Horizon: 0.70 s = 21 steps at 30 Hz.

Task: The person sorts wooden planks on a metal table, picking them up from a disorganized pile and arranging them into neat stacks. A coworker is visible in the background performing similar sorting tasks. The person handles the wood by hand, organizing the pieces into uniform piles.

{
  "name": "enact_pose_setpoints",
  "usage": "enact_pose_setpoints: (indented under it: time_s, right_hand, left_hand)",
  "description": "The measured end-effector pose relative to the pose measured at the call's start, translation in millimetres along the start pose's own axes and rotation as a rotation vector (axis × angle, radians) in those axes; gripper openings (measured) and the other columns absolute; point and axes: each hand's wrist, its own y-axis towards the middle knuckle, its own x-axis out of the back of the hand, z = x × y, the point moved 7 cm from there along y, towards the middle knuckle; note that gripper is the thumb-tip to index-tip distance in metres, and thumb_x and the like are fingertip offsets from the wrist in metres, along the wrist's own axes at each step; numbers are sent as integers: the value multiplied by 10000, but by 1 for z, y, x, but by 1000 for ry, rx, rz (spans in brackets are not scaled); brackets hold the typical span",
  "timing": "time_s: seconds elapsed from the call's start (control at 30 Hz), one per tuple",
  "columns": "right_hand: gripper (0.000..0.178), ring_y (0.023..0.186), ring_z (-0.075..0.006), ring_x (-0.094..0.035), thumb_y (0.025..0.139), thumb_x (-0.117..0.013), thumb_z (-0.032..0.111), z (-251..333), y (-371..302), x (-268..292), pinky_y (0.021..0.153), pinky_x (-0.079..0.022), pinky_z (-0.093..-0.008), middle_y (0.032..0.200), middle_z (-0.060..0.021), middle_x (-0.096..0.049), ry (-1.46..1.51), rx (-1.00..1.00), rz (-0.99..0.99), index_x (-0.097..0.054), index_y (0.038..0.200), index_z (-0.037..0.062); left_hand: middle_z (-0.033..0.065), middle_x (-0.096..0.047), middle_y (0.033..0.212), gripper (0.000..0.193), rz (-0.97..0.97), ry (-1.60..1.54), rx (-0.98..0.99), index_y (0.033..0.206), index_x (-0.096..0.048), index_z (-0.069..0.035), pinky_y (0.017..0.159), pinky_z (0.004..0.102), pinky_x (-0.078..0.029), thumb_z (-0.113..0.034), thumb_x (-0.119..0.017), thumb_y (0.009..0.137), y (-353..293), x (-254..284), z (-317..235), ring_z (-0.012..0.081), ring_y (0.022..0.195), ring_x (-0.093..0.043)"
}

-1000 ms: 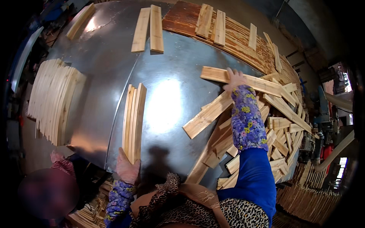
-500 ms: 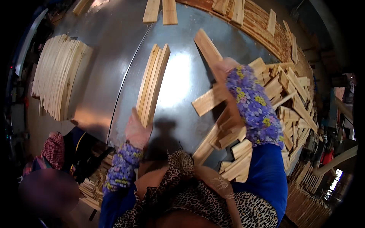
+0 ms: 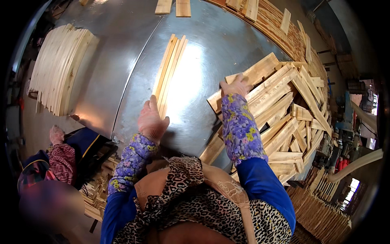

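My left hand (image 3: 152, 121), in a pale glove, is at the near end of several narrow wooden slats (image 3: 170, 73) lined up side by side on the metal table. Its fingers lie along their left side and the thumb stands apart by the end; I see no firm grip. Also gloved, my right hand (image 3: 236, 86) rests over the left end of a wooden board (image 3: 260, 70) at the edge of a jumbled board pile (image 3: 280, 118). The fingers are spread across the wood. Another board (image 3: 214, 101) sticks out beneath that hand.
An even stack of pale slats (image 3: 61, 69) stands at the left of the metal table (image 3: 109, 61). Two boards (image 3: 183, 8) lie at the far edge, beside a rough wooden sheet (image 3: 268, 20). Another person's gloved hand (image 3: 57, 134) shows at the lower left.
My right hand has moved down; the board it held upright and slanting now lies across the pile's far left edge. My left hand's thumb has spread away from the slats. The view has shifted slightly.
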Motion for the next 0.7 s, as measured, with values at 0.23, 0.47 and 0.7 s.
enact_pose_setpoints:
  time_s: [0.23,0.47,0.7]
  right_hand:
    - [989,1625,-397,-359,878,-733,65,-31,-43,-19,1332,-393,-466,1743,-275,-335,637,89,55,-265,1749,98]
    - [1222,980,-326,-709,734,-714,-116,30,-213,-31,717,-686,-353,1602,-336,-502,1336,270,719,-141,1791,102]
    - [1018,1580,-352,-449,1041,-633,479,63,-263,-137,1302,-329,-366,1694,-277,-469,1266,587,820,-111,1790,29]
  left_hand:
    - [260,-521,1608,1105,92,-879,-133,1705,-285,33,1187,480,-512,-361,-853,842,36,10,65,447,1411,-588]
    - [271,-686,1444,744,868,-2181,103,1574,-519,52,1033,523,-643,-402,-690,1011,10,-49,59,392,1226,-737]
    - [266,-681,1469,753,-16,-808,84,1582,-526,56,1039,444,-562,-463,-634,1047,2,-5,81,354,1233,-721]
